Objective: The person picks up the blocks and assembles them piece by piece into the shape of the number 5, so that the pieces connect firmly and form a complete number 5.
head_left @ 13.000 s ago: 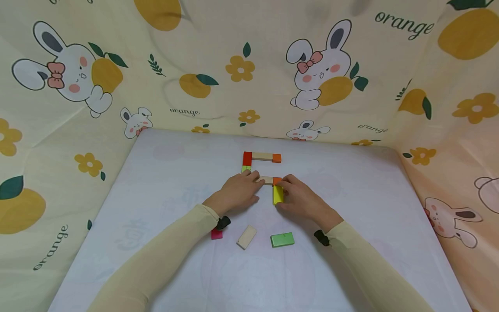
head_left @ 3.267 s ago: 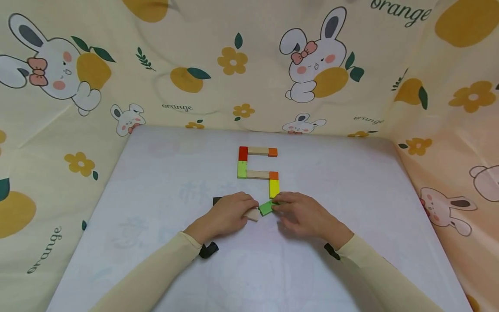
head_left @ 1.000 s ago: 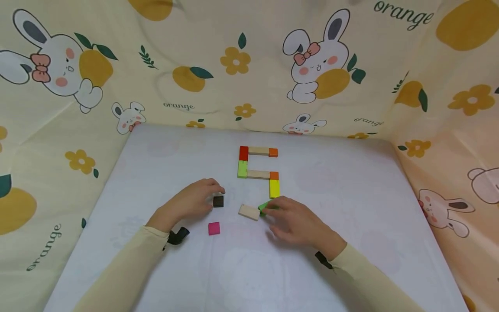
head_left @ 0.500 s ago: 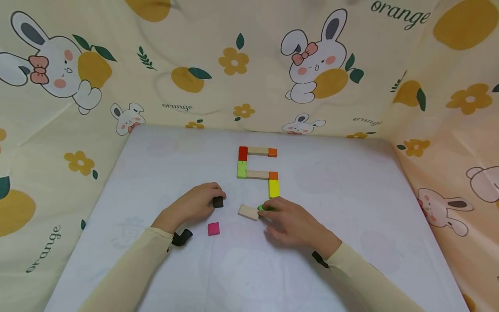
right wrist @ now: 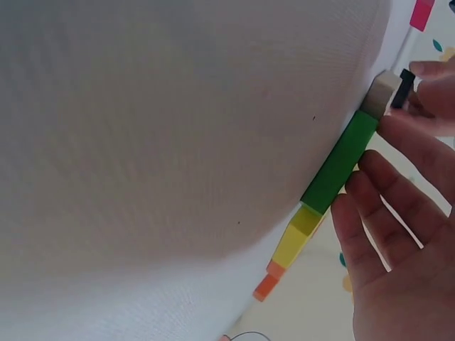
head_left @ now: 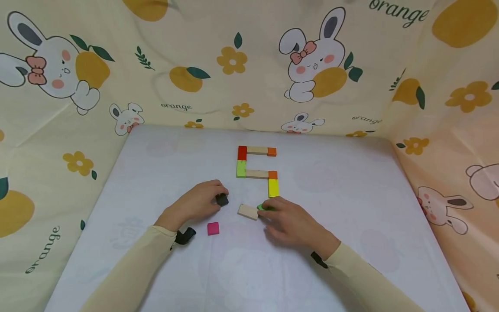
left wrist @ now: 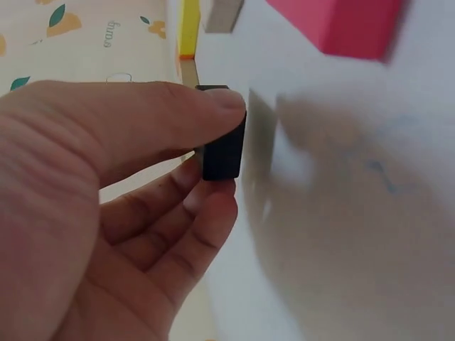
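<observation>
My left hand (head_left: 199,202) pinches a small black block (head_left: 222,199) between thumb and fingertips; the left wrist view shows it just off the table. On the right, my right hand (head_left: 291,224) touches a green block (right wrist: 341,162) with extended fingertips, its thumb apart from it. The hand mostly covers that green block in the head view. A plain wooden block (head_left: 247,212) meets the green block's left end. Just beyond lies a yellow block (head_left: 273,188), below an orange block (head_left: 273,175). A pink block (head_left: 213,228) lies alone, nearer the body than the left hand.
Farther back, a red block (head_left: 242,153), a light green block (head_left: 241,169), two wooden strips, the upper strip (head_left: 257,150) and lower strip (head_left: 257,174), and another orange block (head_left: 271,151) join the row. The white tabletop (head_left: 343,182) meets a printed cloth backdrop (head_left: 265,86).
The yellow, green and plain blocks have been moved into the figure since the earliest frame. The left hand let go of the plain block, then picked up the black block and shifted it slightly right.
</observation>
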`<state>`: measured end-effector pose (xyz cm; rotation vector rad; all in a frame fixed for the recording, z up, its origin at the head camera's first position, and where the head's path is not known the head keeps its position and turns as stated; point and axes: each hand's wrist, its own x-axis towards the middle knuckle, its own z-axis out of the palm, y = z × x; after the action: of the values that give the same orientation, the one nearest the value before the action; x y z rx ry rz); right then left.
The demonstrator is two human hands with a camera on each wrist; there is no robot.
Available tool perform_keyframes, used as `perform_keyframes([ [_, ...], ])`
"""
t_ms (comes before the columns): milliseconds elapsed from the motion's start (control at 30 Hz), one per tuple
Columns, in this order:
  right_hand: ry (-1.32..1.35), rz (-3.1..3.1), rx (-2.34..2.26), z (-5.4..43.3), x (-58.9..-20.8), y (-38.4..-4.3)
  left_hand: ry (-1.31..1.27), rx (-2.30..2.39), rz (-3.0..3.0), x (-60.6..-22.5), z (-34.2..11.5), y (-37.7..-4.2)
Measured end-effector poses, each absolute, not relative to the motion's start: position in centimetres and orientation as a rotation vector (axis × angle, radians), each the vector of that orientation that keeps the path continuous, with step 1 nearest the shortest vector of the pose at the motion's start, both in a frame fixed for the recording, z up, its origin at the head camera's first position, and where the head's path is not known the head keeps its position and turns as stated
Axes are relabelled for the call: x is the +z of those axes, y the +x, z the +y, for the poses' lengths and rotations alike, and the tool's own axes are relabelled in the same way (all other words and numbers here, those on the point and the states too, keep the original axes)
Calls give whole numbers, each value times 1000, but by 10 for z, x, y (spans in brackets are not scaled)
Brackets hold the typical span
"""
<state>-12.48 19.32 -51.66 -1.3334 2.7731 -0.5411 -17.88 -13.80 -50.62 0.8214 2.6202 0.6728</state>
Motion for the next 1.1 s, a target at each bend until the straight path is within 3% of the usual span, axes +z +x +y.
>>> perform_keyframes([
  [1100,-1308,2782,-526,190,-515,-125,930,660,2595,-515,-104,-183],
])
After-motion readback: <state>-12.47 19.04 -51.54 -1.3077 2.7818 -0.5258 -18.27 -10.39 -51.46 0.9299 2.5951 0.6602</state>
